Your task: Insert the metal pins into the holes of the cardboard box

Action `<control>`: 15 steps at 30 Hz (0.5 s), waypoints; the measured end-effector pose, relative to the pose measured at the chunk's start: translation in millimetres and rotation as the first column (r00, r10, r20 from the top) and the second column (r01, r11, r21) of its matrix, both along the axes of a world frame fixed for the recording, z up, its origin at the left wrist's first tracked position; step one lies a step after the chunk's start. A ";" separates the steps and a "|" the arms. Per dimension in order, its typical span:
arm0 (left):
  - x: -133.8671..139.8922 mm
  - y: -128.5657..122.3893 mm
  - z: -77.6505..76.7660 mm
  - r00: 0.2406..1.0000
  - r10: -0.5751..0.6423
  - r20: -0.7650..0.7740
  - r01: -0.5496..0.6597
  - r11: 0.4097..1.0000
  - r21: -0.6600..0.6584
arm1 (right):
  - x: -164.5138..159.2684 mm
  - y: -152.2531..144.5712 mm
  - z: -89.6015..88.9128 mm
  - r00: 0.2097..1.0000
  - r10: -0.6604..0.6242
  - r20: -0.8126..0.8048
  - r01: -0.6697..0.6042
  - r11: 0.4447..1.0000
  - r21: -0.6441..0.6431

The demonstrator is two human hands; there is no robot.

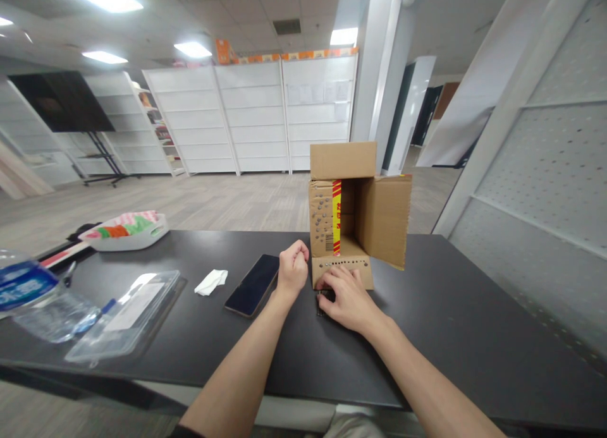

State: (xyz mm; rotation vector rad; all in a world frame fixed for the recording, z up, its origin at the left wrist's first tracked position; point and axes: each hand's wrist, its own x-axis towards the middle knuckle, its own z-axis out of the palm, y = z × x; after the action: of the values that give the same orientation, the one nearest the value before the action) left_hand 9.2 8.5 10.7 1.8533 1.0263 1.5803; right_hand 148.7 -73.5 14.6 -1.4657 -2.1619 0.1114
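Observation:
An open cardboard box (322, 194) stands on the black table, its mouth facing me. Rows of small grey round studs dot its left flap, which carries red and yellow tape (336, 217). The lower flap (366, 279) lies toward me with a row of small dark holes or heads. My left hand (293, 270) is closed in a fist just left of the box; whatever it holds is hidden. My right hand (348, 296) rests at the lower flap's front edge, fingers curled round small dark metal pieces (324, 303), too small to name.
A dark phone (253, 285) and a crumpled white tissue (211, 282) lie left of my left hand. Farther left are a clear plastic case (126, 315), a water bottle (42, 299) and a white basket (128, 236) with coloured cloth. A perforated panel (545, 153) borders the right.

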 end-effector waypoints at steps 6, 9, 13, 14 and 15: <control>-0.1 -0.1 -0.2 1.000 -0.003 0.007 0.003 1.000 -0.015 | -1.1 -0.1 -1.6 1.000 -0.003 0.018 0.003 1.000 -0.003; 0.1 -0.1 -0.2 1.000 -0.002 0.012 0.002 1.000 -0.019 | -1.3 0.4 -2.7 1.000 -0.010 0.027 0.010 1.000 -0.002; 0.1 0.7 -0.6 1.000 -0.002 0.019 0.003 1.000 -0.022 | -2.1 -0.4 -1.3 1.000 -0.005 0.026 0.005 1.000 -0.007; 0.1 0.9 -0.8 1.000 -0.005 0.021 0.005 1.000 -0.022 | -2.3 -0.9 -0.4 1.000 -0.003 0.025 0.003 1.000 -0.006; 0.0 1.1 -1.0 1.000 -0.007 0.022 0.008 1.000 -0.020 | -2.4 -1.5 0.5 1.000 0.000 0.025 0.000 1.000 -0.005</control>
State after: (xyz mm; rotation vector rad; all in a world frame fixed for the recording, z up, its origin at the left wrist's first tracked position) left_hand 9.3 9.6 9.8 1.8205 1.0211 1.5765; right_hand 146.3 -75.0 15.1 -1.4779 -2.1829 0.0990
